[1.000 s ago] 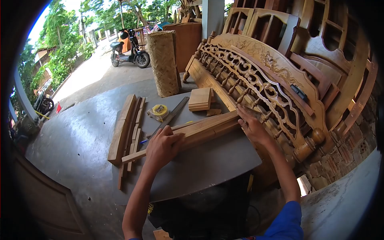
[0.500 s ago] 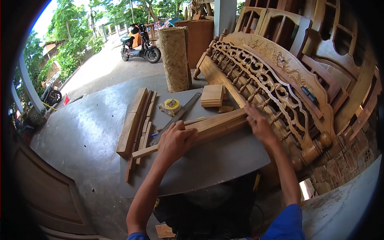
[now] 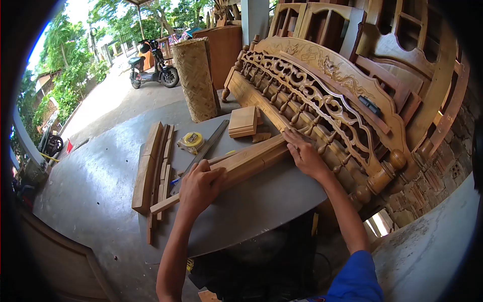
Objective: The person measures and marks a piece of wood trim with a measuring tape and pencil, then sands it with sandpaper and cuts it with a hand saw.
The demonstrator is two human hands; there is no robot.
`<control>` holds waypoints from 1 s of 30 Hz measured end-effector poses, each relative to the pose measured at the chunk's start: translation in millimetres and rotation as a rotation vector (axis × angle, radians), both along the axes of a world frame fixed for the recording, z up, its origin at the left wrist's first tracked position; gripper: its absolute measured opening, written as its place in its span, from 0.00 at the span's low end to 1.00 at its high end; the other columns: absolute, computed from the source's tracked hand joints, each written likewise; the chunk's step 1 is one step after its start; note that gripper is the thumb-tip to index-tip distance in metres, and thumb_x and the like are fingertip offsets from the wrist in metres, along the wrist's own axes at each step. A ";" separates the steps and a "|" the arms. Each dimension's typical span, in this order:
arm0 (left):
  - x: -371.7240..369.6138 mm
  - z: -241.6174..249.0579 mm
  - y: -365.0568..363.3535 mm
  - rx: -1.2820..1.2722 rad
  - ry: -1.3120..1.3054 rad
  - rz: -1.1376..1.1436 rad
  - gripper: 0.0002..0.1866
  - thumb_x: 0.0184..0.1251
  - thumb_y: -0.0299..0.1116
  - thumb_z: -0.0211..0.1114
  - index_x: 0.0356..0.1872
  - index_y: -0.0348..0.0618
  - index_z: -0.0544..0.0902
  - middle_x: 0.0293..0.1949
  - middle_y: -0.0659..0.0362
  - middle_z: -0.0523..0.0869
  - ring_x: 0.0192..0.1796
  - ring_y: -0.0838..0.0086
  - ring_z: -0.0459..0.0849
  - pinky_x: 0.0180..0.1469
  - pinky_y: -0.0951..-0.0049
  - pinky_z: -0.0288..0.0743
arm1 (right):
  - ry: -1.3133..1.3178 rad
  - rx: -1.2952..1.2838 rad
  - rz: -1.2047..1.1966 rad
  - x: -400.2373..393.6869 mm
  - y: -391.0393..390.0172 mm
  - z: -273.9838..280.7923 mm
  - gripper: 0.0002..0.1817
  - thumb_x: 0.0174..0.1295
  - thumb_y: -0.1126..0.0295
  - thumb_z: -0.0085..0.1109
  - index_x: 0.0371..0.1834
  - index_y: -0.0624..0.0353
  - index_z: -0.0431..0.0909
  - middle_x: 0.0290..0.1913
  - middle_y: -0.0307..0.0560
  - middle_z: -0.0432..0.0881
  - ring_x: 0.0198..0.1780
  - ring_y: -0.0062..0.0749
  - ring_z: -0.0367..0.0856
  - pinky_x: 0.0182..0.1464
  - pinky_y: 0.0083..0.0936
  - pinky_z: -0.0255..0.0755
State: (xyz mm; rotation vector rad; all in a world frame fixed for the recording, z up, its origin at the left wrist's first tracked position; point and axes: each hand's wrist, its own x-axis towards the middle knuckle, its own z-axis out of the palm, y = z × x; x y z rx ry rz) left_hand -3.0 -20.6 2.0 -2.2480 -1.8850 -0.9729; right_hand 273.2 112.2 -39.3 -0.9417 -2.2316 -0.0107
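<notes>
Two long pieces of brown wood lie side by side across the grey board, a thin wooden strip and a thicker wooden bar. My left hand is closed around them near the left end, where the strip sticks out past the fingers. At the far right end, my right hand grips the wood with its fingers bent over the top; its thumb is hidden. Behind the wood lie a metal ruler and a yellow tape measure. Part of a blue pen shows near my left hand.
Several wooden bars lie at the left of the grey board. Square wooden blocks sit at its back. A carved wooden headboard leans at the right, beside a rolled woven mat. Further off stands an electric scooter.
My right hand has closed from spread fingers onto the far end of the wood. My left hand keeps its hold. The whole view has shifted, so things sit further left.
</notes>
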 end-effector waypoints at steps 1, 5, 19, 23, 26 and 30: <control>1.1 2.2 0.1 0.016 0.000 -0.001 0.08 0.58 0.36 0.63 0.35 0.49 0.86 0.26 0.58 0.73 0.34 0.65 0.76 0.37 0.64 0.71 | 0.089 -0.107 -0.064 5.9 11.2 6.2 0.24 0.69 0.58 0.37 0.58 0.67 0.69 0.59 0.58 0.70 0.60 0.49 0.69 0.61 0.32 0.64; 2.4 -3.3 -3.6 0.043 0.038 -0.003 0.08 0.57 0.36 0.63 0.35 0.48 0.86 0.26 0.58 0.73 0.33 0.65 0.76 0.36 0.65 0.71 | 0.194 -0.127 -0.217 4.6 30.2 -5.1 0.24 0.69 0.57 0.38 0.56 0.65 0.71 0.60 0.57 0.70 0.62 0.47 0.68 0.63 0.34 0.63; 1.7 -4.7 -3.5 0.034 0.021 -0.001 0.08 0.57 0.37 0.64 0.34 0.48 0.86 0.25 0.58 0.72 0.33 0.65 0.75 0.34 0.64 0.70 | 0.263 -0.114 -0.114 -0.6 17.6 -1.9 0.21 0.68 0.63 0.41 0.56 0.68 0.71 0.59 0.59 0.71 0.64 0.48 0.65 0.67 0.32 0.55; 6.0 -2.1 -4.2 0.041 -0.009 0.005 0.08 0.57 0.37 0.63 0.34 0.48 0.86 0.25 0.58 0.72 0.32 0.65 0.75 0.34 0.64 0.70 | 0.222 -0.197 -0.039 4.8 25.3 0.8 0.21 0.67 0.62 0.43 0.55 0.66 0.72 0.57 0.55 0.74 0.61 0.48 0.69 0.65 0.34 0.59; 4.2 -8.3 -3.5 0.074 0.030 0.008 0.07 0.57 0.37 0.63 0.33 0.48 0.86 0.25 0.58 0.72 0.32 0.65 0.75 0.34 0.65 0.70 | 0.163 -0.091 -0.114 -8.2 31.6 -4.3 0.22 0.68 0.60 0.40 0.56 0.65 0.72 0.58 0.56 0.72 0.62 0.48 0.68 0.65 0.33 0.59; 5.4 -7.8 -4.5 0.045 0.026 0.027 0.07 0.57 0.37 0.64 0.33 0.50 0.86 0.26 0.58 0.73 0.33 0.65 0.76 0.35 0.65 0.71 | 0.135 -0.265 -0.078 9.4 32.4 2.7 0.23 0.69 0.59 0.38 0.58 0.64 0.70 0.61 0.55 0.70 0.63 0.47 0.67 0.68 0.34 0.53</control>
